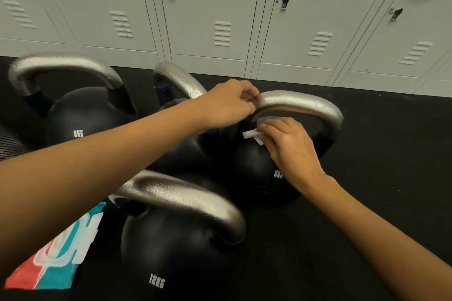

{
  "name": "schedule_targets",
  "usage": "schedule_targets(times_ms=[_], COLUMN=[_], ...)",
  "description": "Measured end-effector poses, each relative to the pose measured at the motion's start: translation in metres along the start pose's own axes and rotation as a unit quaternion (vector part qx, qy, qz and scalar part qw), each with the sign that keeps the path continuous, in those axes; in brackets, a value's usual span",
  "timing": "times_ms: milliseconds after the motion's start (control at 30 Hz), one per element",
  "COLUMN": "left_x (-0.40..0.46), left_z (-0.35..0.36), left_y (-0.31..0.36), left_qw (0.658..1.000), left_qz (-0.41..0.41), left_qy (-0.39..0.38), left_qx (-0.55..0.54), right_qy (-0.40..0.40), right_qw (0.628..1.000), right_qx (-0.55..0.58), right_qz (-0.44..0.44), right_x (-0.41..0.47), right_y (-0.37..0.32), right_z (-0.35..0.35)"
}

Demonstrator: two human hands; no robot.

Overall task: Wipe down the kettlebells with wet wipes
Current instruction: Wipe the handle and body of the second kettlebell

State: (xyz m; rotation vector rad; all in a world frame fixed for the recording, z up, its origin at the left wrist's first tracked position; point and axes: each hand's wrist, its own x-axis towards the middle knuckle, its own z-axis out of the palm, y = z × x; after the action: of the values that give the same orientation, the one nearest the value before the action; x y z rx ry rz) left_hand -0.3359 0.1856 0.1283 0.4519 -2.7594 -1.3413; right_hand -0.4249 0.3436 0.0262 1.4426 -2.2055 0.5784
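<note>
The black round kettlebell with a silver arched handle marked 8KG (pixel 264 168) stands on the black rubber floor (pixel 367 178), directly under both hands. Its handle runs left to right, arching over the right hand (pixel 291 146), whose fingers (pixel 269 129) are curled round a crumpled white wet wipe (pixel 252 135) and press it on the crown of the ball, just below the handle's underside. The left hand (pixel 227 105) grips the handle's left end, steadying it. The right hand is nearer the unwiped ball surface, which falls away below and toward the person.
</note>
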Motion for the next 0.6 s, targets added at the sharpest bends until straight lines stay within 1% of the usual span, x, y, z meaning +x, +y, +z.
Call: schedule_targets(times_ms=[67, 167, 267, 367, 533, 600], left_x=[0.000, 0.000, 0.001, 0.001, -0.001, -0.001], left_z=[0.000, 0.000, 0.000, 0.000, 0.000, -0.001], left_y=[0.000, 0.000, 0.000, -0.002, -0.003, -0.001], left_qw=[1.000, 1.000, 1.000, 1.000, 1.000, 1.000], left_qz=[0.001, 0.003, 0.002, 0.002, -0.001, -0.002], left_qy=[-0.001, 0.005, 0.005, -0.001, -0.003, -0.003], left_qx=[-0.002, -0.005, -0.006, -0.013, -0.017, -0.014], right_qy=[-0.005, -0.039, -0.052, -0.044, -0.063, -0.074], right_qw=[1.000, 0.998, 0.996, 0.998, 0.992, 0.987], right_qx=[-0.007, -0.028, -0.055, -0.050, 0.000, 0.013], right_qz=[-0.018, -0.042, -0.036, 0.003, 0.113, 0.141], right_x=[-0.002, -0.006, -0.006, -0.006, 0.000, 0.007], right_y=[0.001, -0.008, -0.019, -0.015, 0.000, 0.002], right_z=[0.001, 0.005, 0.006, -0.001, -0.011, -0.010])
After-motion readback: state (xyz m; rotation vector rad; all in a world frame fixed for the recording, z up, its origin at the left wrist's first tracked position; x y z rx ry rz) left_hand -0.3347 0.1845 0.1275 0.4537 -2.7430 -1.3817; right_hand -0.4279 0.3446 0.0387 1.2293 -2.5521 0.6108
